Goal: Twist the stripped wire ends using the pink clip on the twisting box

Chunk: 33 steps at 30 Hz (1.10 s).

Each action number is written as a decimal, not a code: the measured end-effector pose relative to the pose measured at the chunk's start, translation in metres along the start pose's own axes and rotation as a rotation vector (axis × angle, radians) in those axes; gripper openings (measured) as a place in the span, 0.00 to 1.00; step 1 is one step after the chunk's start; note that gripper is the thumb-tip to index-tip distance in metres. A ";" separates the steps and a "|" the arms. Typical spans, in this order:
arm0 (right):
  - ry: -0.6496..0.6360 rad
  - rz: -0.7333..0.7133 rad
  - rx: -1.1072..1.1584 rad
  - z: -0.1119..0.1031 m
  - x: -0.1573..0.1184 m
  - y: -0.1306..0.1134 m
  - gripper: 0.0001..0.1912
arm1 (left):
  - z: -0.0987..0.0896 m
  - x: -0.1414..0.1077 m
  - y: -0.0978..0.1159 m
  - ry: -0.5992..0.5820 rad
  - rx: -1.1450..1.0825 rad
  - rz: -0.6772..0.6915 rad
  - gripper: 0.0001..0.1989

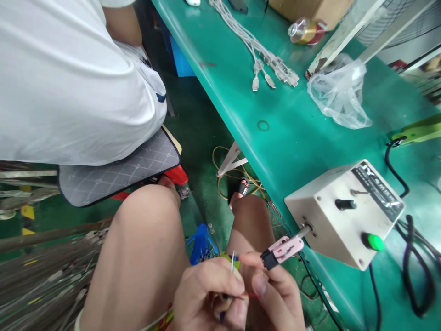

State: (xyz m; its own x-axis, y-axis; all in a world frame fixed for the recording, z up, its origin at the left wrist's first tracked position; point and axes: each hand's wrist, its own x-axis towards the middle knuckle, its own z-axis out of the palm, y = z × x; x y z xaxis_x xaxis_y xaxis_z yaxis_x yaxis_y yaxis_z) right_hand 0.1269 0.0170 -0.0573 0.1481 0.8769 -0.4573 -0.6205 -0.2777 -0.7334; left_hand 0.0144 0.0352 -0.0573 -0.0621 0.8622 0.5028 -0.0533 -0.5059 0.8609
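Observation:
My left hand (210,292) is closed, thumb and fingertips pinching thin wires (234,262) whose green and pale ends stick up. A red wire (251,294) runs sideways from those fingertips to the thumb of my right hand (280,294). The right thumb is bent in on the red wire, while its index finger points left behind the clip. Just above the right hand is a pink clip (284,248) with a black tip, fixed to the metal shaft (303,231) of a white box machine (339,216) with a green button. The hands hide the rest of the wires.
The machine stands on a green table (241,108). Farther along lie white USB cables (262,53), a plastic bag (341,92) and a bottle (306,32). A person in a white shirt (79,82) sits at left. Bundled cables (51,285) hang at lower left; a blue stool (201,243) is below.

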 end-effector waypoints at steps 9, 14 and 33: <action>-0.145 -0.129 0.112 -0.002 0.013 -0.031 0.29 | 0.003 0.010 0.003 0.058 0.352 0.133 0.12; -0.142 -0.135 0.164 0.016 0.017 -0.036 0.29 | 0.005 0.013 0.003 0.054 0.387 0.177 0.14; -0.167 -0.046 0.291 0.003 0.023 -0.025 0.19 | 0.018 0.018 0.003 0.131 0.326 0.179 0.05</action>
State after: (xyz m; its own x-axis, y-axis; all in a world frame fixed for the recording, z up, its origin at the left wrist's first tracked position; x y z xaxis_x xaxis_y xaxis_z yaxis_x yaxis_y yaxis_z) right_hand 0.1435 0.0448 -0.0483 0.0679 0.9447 -0.3207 -0.8132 -0.1338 -0.5664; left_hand 0.0309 0.0496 -0.0448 -0.1700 0.7397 0.6511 0.2878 -0.5947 0.7507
